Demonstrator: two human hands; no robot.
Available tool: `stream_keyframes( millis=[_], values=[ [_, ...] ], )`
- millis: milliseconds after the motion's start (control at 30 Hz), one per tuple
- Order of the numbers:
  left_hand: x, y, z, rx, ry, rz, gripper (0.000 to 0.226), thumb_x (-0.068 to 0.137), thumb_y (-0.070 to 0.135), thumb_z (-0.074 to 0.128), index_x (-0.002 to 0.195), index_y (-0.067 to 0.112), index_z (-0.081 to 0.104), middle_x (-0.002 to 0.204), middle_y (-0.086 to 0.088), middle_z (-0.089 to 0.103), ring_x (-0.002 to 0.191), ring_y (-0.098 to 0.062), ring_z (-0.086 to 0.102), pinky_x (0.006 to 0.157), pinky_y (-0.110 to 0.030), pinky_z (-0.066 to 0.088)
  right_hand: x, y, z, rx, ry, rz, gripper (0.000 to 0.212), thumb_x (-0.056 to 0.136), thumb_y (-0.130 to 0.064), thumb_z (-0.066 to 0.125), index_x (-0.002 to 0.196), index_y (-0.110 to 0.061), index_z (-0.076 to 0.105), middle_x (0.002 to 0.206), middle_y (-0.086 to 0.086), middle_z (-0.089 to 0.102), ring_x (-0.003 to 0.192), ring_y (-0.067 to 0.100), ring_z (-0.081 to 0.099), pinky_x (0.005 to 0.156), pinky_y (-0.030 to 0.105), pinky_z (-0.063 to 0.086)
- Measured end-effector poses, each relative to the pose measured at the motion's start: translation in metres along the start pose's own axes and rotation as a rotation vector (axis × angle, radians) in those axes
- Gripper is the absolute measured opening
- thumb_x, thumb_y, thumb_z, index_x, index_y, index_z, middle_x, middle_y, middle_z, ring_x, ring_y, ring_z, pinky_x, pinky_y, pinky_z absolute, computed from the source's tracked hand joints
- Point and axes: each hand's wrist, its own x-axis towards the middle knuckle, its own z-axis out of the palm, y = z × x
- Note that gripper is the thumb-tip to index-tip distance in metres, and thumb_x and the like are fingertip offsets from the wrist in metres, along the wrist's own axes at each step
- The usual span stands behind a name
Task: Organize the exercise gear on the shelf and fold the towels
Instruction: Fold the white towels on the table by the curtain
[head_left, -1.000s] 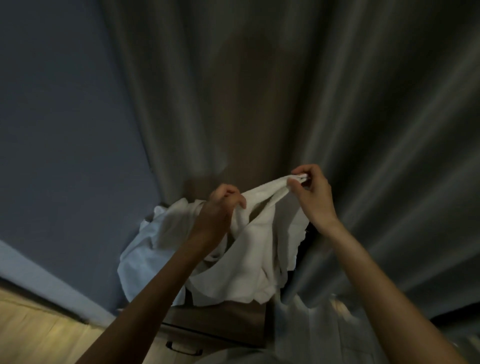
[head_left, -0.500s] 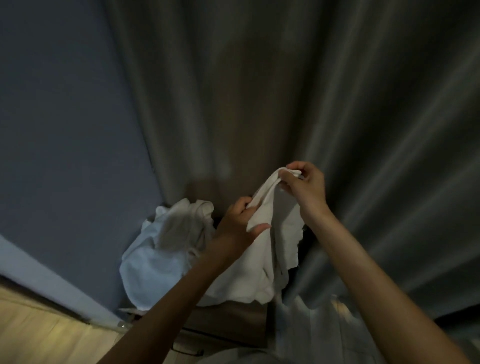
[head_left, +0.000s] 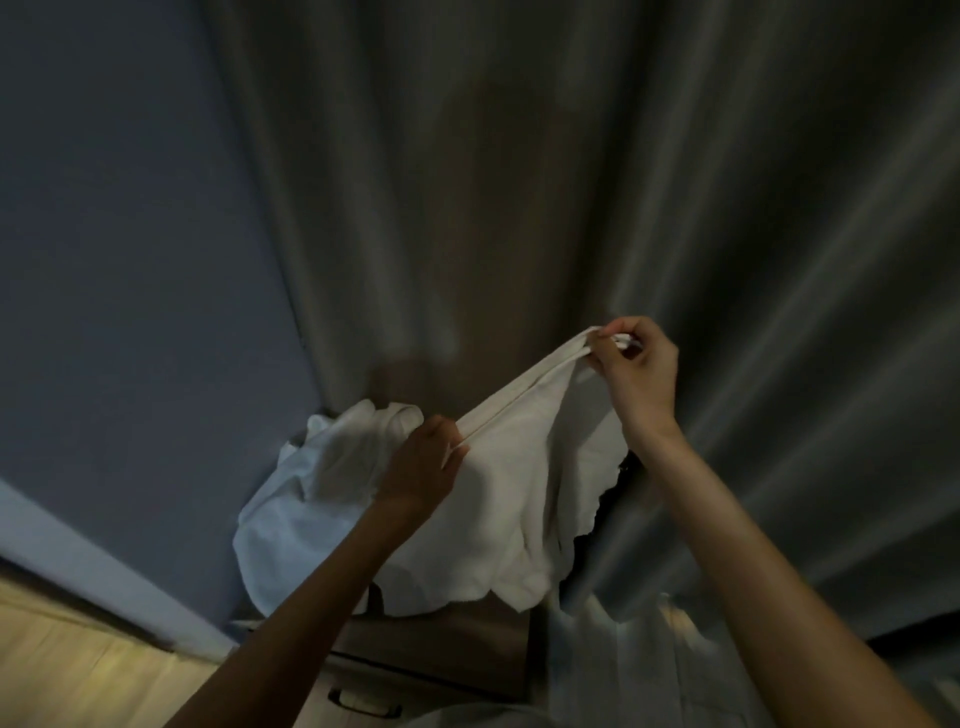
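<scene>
At the bottom edge, a dark handle (head_left: 363, 709) sits on a drawer front; whatever the drawer holds is hidden. It belongs to a brown drawer unit (head_left: 441, 642), with pale wood floor (head_left: 78, 670) to its left. Two bare forearms rise from here. The left hand (head_left: 421, 467) has its fingers (head_left: 439, 428) curled tight round the hem of a white towel (head_left: 519, 499). Higher and to the right, the right hand (head_left: 639, 374) pinches the same hem between thumb and bent fingers (head_left: 621, 332) at a bunched corner. The towel is held up in the air above the drawer unit. Its taut top edge, the long axis, runs between the hands from lower left to upper right. The rest hangs down in loose folds, and the scalloped lower edge reaches the unit's top. No label or writing can be made out on it. Just behind the left hand, a crumpled white cloth (head_left: 306, 499) lies heaped on the unit and touches the towel. Beyond hang grey curtain (head_left: 571, 208) folds, with a blue-grey wall (head_left: 130, 260) and pale baseboard (head_left: 78, 558) at left.
</scene>
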Motion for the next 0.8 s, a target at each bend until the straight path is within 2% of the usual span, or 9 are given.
stream_keyframes(
  millis=[133,233,367,433,533,667,733,800],
  values=[
    [0.000,-0.005,-0.001,-0.065,0.046,-0.085,0.018,0.097,0.019,0.051,0.090,0.003,0.054,0.092,-0.014,0.057,0.082,-0.026,0.053,0.077,-0.034,0.042,0.000,0.000,0.001,-0.031,-0.017,-0.073,0.024,0.087,-0.002,0.064,0.076,-0.024,0.059,0.095,0.017,0.065,0.092,0.032,0.064,0.086,0.053,0.053],
    [0.012,-0.004,-0.017,-0.140,0.203,-0.135,0.014,0.097,0.009,0.050,0.084,0.005,0.051,0.079,-0.014,0.054,0.074,-0.031,0.054,0.067,-0.028,0.031,0.003,-0.001,-0.003,-0.021,0.006,-0.125,0.023,0.087,0.000,0.062,0.077,-0.021,0.059,0.095,0.020,0.063,0.092,0.032,0.062,0.086,0.053,0.052],
    [0.048,0.004,-0.067,-0.205,0.379,-0.073,0.016,0.098,0.007,0.047,0.081,0.007,0.047,0.076,-0.011,0.049,0.070,-0.023,0.046,0.069,-0.033,0.034,0.011,-0.015,-0.009,-0.017,0.048,-0.236,0.019,0.084,0.006,0.061,0.079,-0.012,0.058,0.090,0.020,0.062,0.084,0.029,0.060,0.083,0.051,0.051],
    [0.071,0.012,-0.094,-0.198,0.468,-0.001,0.016,0.098,0.010,0.046,0.082,0.006,0.047,0.077,-0.009,0.049,0.071,-0.020,0.046,0.068,-0.029,0.032,0.018,-0.026,-0.013,-0.024,0.066,-0.310,0.027,0.084,0.006,0.060,0.077,-0.021,0.057,0.092,0.020,0.061,0.086,0.030,0.060,0.082,0.044,0.049],
    [0.095,0.029,-0.124,-0.231,0.533,0.055,0.013,0.100,0.020,0.042,0.088,0.016,0.042,0.086,-0.006,0.052,0.079,-0.016,0.048,0.071,-0.027,0.034,0.029,-0.036,-0.019,-0.027,0.086,-0.374,0.030,0.087,0.001,0.058,0.080,-0.027,0.053,0.093,0.017,0.058,0.084,0.022,0.056,0.078,0.035,0.045],
    [0.100,0.041,-0.135,-0.233,0.584,0.153,0.010,0.100,0.022,0.041,0.090,0.023,0.040,0.092,0.003,0.053,0.082,-0.009,0.049,0.073,-0.018,0.033,0.029,-0.029,-0.021,-0.033,0.054,-0.346,0.012,0.090,-0.002,0.058,0.090,-0.013,0.055,0.090,0.005,0.057,0.081,0.007,0.052,0.077,0.026,0.043],
    [0.097,0.040,-0.132,-0.221,0.601,0.169,0.008,0.100,0.018,0.042,0.092,0.022,0.041,0.093,0.004,0.052,0.084,-0.010,0.049,0.076,-0.019,0.035,0.025,-0.021,-0.022,-0.007,0.037,-0.314,0.010,0.089,0.000,0.060,0.094,-0.009,0.057,0.086,-0.003,0.058,0.080,0.005,0.054,0.076,0.024,0.044],
    [0.093,0.035,-0.128,-0.251,0.615,0.150,0.007,0.099,0.017,0.044,0.098,0.023,0.040,0.095,0.005,0.050,0.086,-0.009,0.049,0.078,-0.016,0.036,0.018,-0.013,-0.023,-0.022,0.002,-0.314,0.014,0.090,-0.002,0.061,0.102,-0.010,0.061,0.089,-0.004,0.058,0.081,0.004,0.054,0.076,0.022,0.044]
  ],
)
